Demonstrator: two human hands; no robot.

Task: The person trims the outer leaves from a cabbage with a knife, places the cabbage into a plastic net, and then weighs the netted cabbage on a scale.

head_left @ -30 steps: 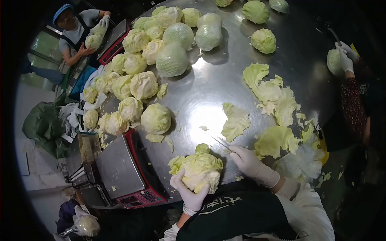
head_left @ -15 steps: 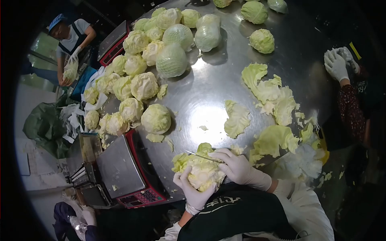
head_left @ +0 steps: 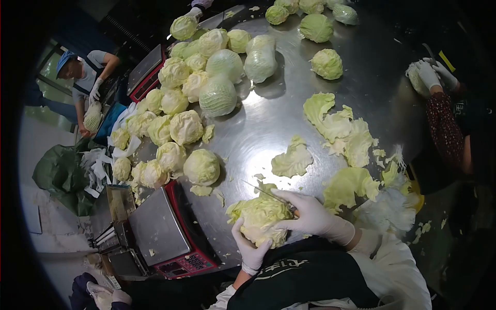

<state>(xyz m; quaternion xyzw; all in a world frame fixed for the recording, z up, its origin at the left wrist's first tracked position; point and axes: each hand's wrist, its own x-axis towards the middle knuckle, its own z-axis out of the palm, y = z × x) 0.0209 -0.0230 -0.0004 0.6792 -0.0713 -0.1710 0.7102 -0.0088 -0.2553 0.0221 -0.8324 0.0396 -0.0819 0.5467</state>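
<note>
Gripping a cabbage head [head_left: 258, 219] with left hand [head_left: 249, 251] and right hand [head_left: 309, 216] at the bench [head_left: 258, 121]

We are working in white gloves, and our left hand is curving part-open around the near left side of the cabbage head, with thumb and fingers spread against it. Our right hand is closing around a knife [head_left: 268, 194], its thumb pressing on the cabbage head's right side and its blade pointing away to the left, over the leafy top. We are keeping the cabbage head at the near edge of the bench, close to our dark apron [head_left: 315, 274].

Just beyond the knife, we are seeing a loose leaf [head_left: 292, 159] lying on the metal; more trimmed leaves [head_left: 356, 139] are spreading to the right, near crumpled clear plastic [head_left: 386, 211]. To our left, a red-framed scale [head_left: 159, 222] is sitting beside a pile of cabbage heads [head_left: 186, 127], and wrapped heads [head_left: 218, 96] are resting at the pile's right side. Farther off, single heads [head_left: 326, 64] are standing apart.

Around us, a person in a patterned sleeve [head_left: 444, 121] is holding a pale head at the right, a person in a blue cap [head_left: 64, 61] is handling another at the upper left, and a gloved hand [head_left: 195, 12] is reaching in at the far edge. A dark green sack [head_left: 64, 178] is slumping at the far left.
</note>
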